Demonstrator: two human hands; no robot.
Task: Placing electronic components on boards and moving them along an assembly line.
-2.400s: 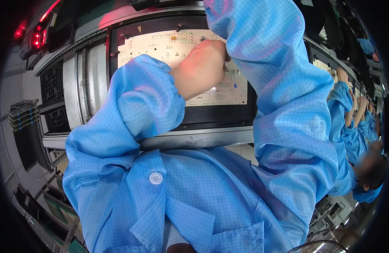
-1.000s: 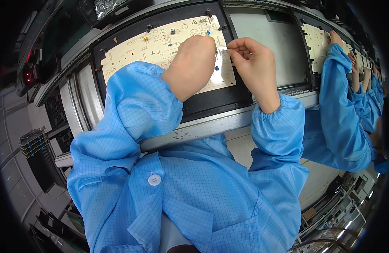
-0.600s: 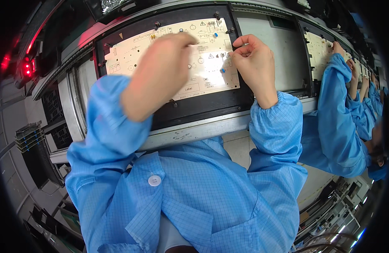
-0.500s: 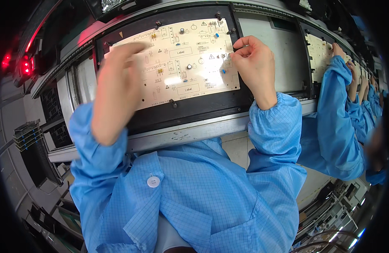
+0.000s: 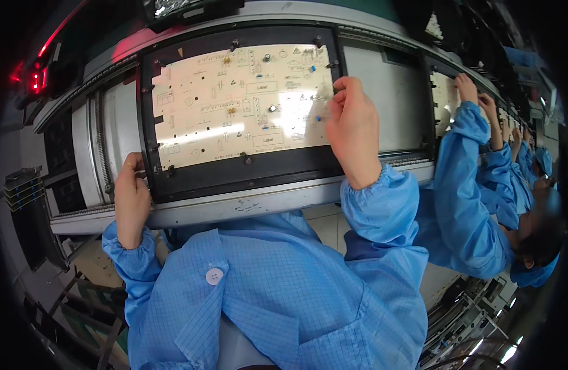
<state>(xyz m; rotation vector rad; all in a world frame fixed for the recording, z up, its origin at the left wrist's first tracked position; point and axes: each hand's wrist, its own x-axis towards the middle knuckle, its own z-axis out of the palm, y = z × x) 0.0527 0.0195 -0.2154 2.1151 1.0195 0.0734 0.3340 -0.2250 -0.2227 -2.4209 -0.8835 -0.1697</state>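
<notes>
A cream circuit board with small black, blue and amber parts lies in a black carrier frame on the rails. My left hand is at the frame's lower left edge, its fingers curled onto that edge. Over the right edge of the board and frame is my right hand, with fingers bent and thumb drawn in. Its fingertips are slightly blurred, and whatever they may hold is hidden.
A metal rail runs along the near side of the conveyor. Further right, co-workers in blue sleeves reach over another board. A slotted rack stands at far left, and red lights glow behind it.
My left hand has left its place above the board and come down to the frame's left edge. The right hand stays by the right edge, slightly lower. The whole view has shifted a little.
</notes>
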